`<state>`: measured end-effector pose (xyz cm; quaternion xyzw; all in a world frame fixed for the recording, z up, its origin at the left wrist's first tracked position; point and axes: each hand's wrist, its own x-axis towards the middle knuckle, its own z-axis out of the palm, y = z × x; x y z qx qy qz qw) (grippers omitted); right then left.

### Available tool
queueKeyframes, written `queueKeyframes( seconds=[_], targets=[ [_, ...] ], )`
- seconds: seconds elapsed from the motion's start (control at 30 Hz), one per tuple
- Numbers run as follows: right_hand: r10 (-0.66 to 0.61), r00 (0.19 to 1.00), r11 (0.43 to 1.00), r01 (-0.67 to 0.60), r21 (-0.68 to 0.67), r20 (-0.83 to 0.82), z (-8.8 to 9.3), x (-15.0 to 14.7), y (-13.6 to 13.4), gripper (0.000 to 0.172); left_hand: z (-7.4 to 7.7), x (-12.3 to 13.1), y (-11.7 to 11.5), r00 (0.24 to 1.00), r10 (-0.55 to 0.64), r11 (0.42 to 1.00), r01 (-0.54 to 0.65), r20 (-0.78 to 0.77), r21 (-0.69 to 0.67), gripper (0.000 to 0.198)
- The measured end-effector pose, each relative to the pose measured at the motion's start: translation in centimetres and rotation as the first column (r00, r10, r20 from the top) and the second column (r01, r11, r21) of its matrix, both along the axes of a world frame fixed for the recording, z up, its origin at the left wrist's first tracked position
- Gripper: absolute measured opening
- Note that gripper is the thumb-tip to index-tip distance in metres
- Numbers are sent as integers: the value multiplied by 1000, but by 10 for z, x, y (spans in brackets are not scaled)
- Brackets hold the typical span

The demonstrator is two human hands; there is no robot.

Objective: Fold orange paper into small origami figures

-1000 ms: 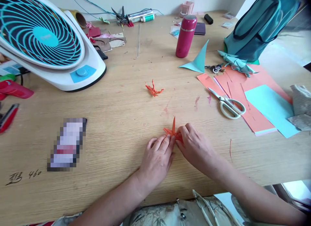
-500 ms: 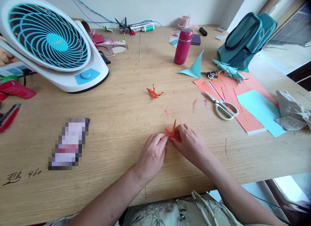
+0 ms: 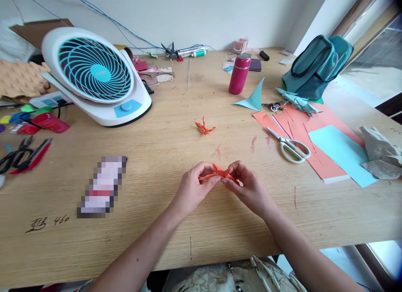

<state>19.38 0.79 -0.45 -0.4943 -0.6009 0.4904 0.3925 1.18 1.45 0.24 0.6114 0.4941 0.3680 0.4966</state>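
Note:
Between my hands is a small piece of folded orange paper (image 3: 222,172), spread out sideways with flaps on both sides. My left hand (image 3: 196,185) pinches its left part between thumb and fingers. On the other side my right hand (image 3: 246,183) grips the right part the same way, the two thumbs close together at the near edge. Beyond them on the table lies a small crumpled orange paper figure (image 3: 204,127) with thin pointed limbs. Fingertips behind the paper are partly hidden.
White-handled scissors (image 3: 292,149) lie on orange paper sheets (image 3: 328,164) at the right, beside a light blue sheet (image 3: 339,151). A pink bottle (image 3: 240,74), a folded blue paper (image 3: 253,98) and a teal bag (image 3: 314,70) stand farther back. A fan (image 3: 103,78) and a blurred phone (image 3: 103,185) are at left.
The orange paper has gone from a raised point to a flatter, wider shape. My left hand has shifted its grip onto the left flap. The view has tilted up and turned left.

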Motion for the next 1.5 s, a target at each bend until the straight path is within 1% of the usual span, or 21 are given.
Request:
queueKeyframes(
  seconds=[0.03,0.07,0.17,0.23,0.3,0.4,0.43,0.5,0.57,0.63,0.7,0.8,0.87,0.97,1.03,1.13,1.2,1.23,1.3,1.4,1.5],
  targets=[
    [-4,999,1000,4,13,-47,0,0,0,17,4,1,1,999,-42,999,42,25,-13,15],
    [-10,997,999,13,32,-75,-1,0,-1,18,6,2,3,997,-57,998,57,47,-14,16],
    [-43,997,989,51,138,-61,-2,-1,-2,16,10,6,5,996,-28,1000,28,81,2,21],
    [-57,998,984,63,166,-40,-3,-2,-3,15,10,8,4,997,2,1000,-3,71,14,21],
    [-48,996,992,56,114,-73,-4,-2,-3,17,9,10,2,999,26,999,-27,45,36,19],
    [-34,977,999,31,-14,-210,-6,-4,-1,24,10,12,-3,998,64,991,-62,-6,122,17],
    [-46,965,998,36,-41,-258,-7,-6,-1,28,10,13,-4,997,76,987,-73,-19,143,17],
    [-102,942,994,85,-67,-321,-7,-10,-1,34,10,15,-7,994,105,984,-98,-41,149,17],
    [-159,921,987,142,-74,-356,-6,-14,-2,36,11,16,-9,989,135,983,-127,-57,130,16],
    [-185,906,983,162,-91,-380,-5,-18,-4,36,10,17,-10,985,165,981,-159,-45,113,16],
    [-192,893,980,156,-120,-406,-3,-20,-6,36,10,18,-11,985,169,983,-170,22,66,17],
    [-193,880,977,133,-165,-434,-2,-20,-7,35,8,17,-12,977,146,988,-138,153,-64,18],
    [-179,882,976,103,-191,-435,-1,-19,-6,35,8,17,-11,969,146,985,-123,199,-125,18],
    [-141,889,973,43,-227,-435,0,-17,-4,38,7,17,-10,963,164,983,-142,213,-115,17],
    [-129,887,971,21,-238,-444,0,-16,-3,41,7,17,-8,968,146,986,-126,206,-106,19],
    [-153,885,970,49,-239,-439,1,-16,-3,42,8,14,-6,981,104,992,-90,164,-92,20],
    [-168,890,968,69,-240,-424,2,-16,-4,42,9,11,-5,988,96,995,-91,119,-48,20],
    [-165,893,968,67,-240,-419,3,-16,-5,42,10,9,-4,991,90,996,-87,101,-32,19],
    [-140,896,968,34,-248,-422,4,-15,-6,43,11,5,-3,992,64,997,-60,106,-43,20],
    [-90,894,965,-31,-261,-439,5,-12,-5,45,12,-1,-2,975,31,989,3,219,-151,24],
    [-71,888,965,-54,-257,-453,4,-11,-3,44,9,-6,-2,942,33,959,64,333,-278,30]
  ],
)
